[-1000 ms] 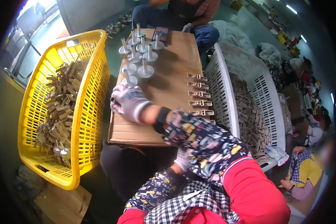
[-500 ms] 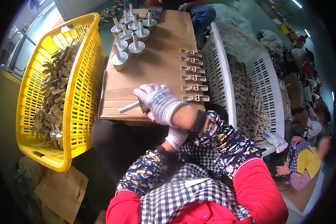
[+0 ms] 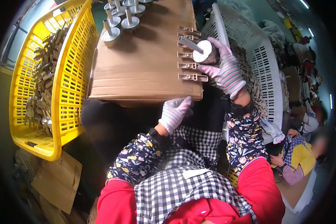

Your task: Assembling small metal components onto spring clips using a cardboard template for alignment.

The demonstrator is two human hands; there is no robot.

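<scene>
From here, the right hand's (image 3: 227, 71) far fingertips are lost behind the disc (image 3: 203, 53), and most of the disc's underside is hidden too. Disc and rod (image 3: 190, 44) cover parts of the clips (image 3: 192, 77) behind. Can't tell whether the disc touches them or hangs just above. Standing discs (image 3: 130, 23) at the far left of the box (image 3: 138, 71): rear ones cut off by the upper edge. Co-worker (image 3: 302, 160) off to the right, blurred in places.

Disc: round, pale top face, very bright, darker thick side. Grey metal rod sticks out of its middle, leaning up and left. It's over the box's right edge, by the clip row, near the white crate (image 3: 221, 24).

Right hand, striped glove: gripping the disc from its right side, thumb low, fingers up around the far side. Forearm comes up from below, wrist bent slightly left. Left hand (image 3: 175, 113): just below the box's near edge, fingers bunched together, pointing up and right. Can't tell if anything is pinched in it. Yellow basket (image 3: 58, 112) well apart, to the left.
</scene>
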